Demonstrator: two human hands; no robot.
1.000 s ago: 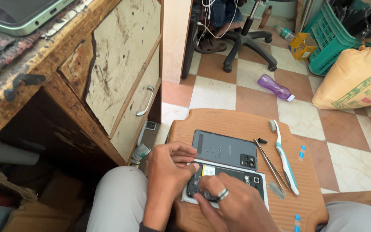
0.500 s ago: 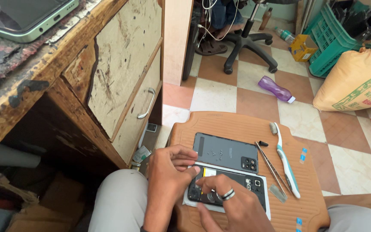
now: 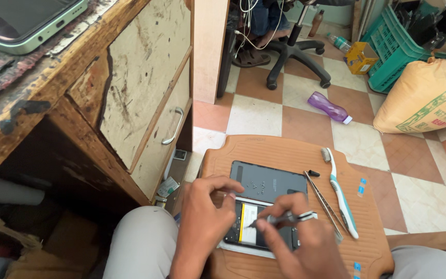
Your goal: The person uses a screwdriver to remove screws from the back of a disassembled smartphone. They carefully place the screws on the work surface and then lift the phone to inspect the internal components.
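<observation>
Left hand [image 3: 205, 219] pinches the opened phone [image 3: 256, 230] to steady it; right hand [image 3: 298, 240] grips a screwdriver [image 3: 274, 219], tip inside.

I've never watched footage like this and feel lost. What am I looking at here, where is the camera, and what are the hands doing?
The camera sits on a person's head and looks down at their lap, so both hands are their own. A wooden board rests across the knees as a work surface. On it lies an opened phone, its dark back cover set beside it with tiny screws on top. The left hand steadies the phone's edge; the right hand, wearing a ring, holds a thin tool pointed into the phone. Tweezers and a toothbrush lie to the right.
</observation>
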